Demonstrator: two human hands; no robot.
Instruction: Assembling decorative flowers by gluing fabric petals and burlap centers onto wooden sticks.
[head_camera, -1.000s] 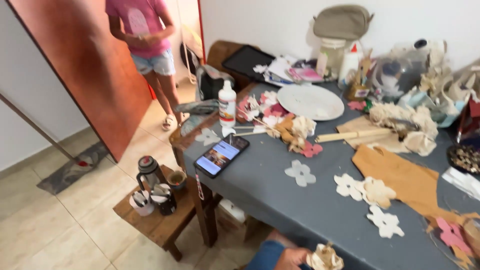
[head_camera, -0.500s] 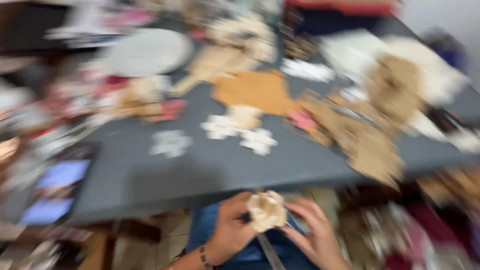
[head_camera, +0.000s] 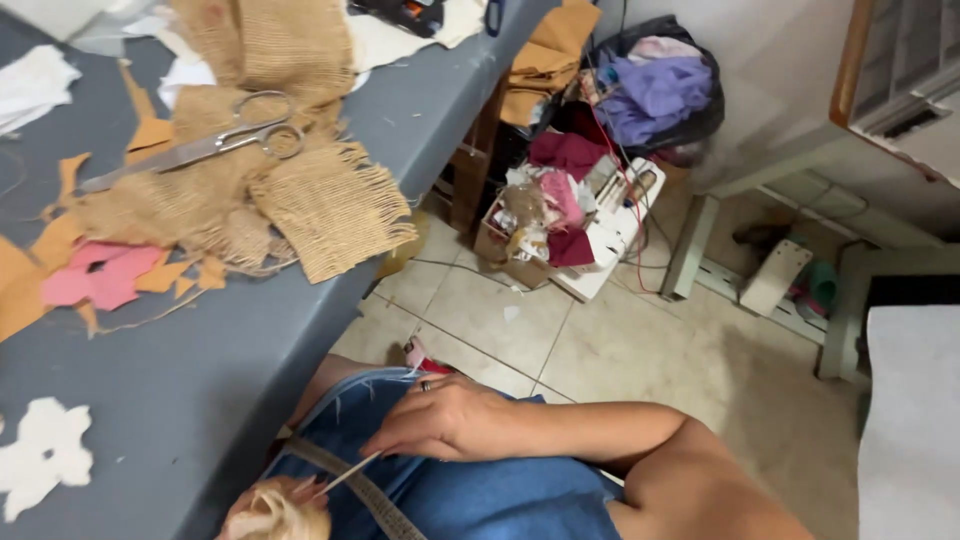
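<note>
Your right hand (head_camera: 450, 420) pinches a thin pale strand (head_camera: 350, 472) over your denim lap. At seven o'clock, your left hand (head_camera: 262, 512) grips a cream fabric flower (head_camera: 280, 510). Scissors (head_camera: 200, 148) lie on burlap (head_camera: 250, 200) at eleven o'clock.

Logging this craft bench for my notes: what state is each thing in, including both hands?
Scissors: shut, lying on burlap.
Burlap: frayed at edges, overhanging the table.
Pink scrap: cut, flat on the table.
White flower: cut out, flat.
Right hand: pinching a strand, pulled taut.
Left hand: mostly hidden, grip on a pale bundle.
Black bag: open, stuffed with fabric.
</note>
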